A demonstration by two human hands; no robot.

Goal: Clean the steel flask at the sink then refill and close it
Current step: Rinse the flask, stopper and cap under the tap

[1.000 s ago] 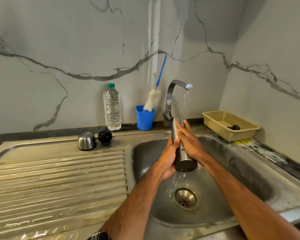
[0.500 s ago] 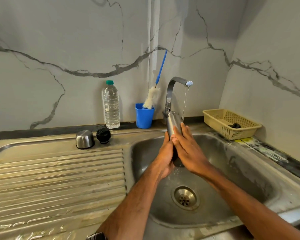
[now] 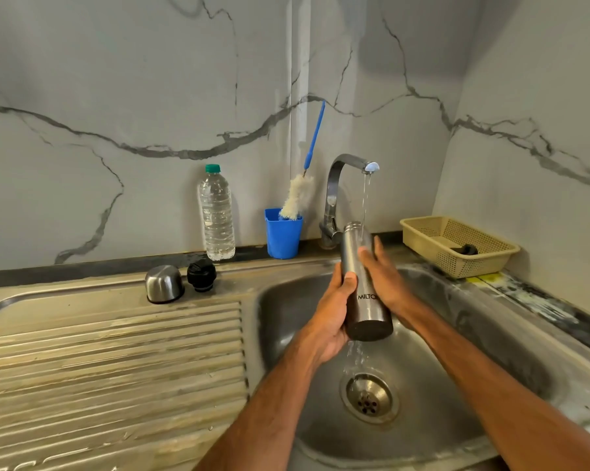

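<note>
Head view: flask tilted over the sink under the running tap. My left hand has its fingers wrapped round the flask; my right hand presses straight fingers flat on its side. Steel cap and black stopper sit on the worktop.

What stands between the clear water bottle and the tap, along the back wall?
In the head view, a blue cup holding a white bottle brush stands between the water bottle and the tap.

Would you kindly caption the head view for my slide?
Left hand grips steel flask under running tap; right hand presses flat against its side.
</note>
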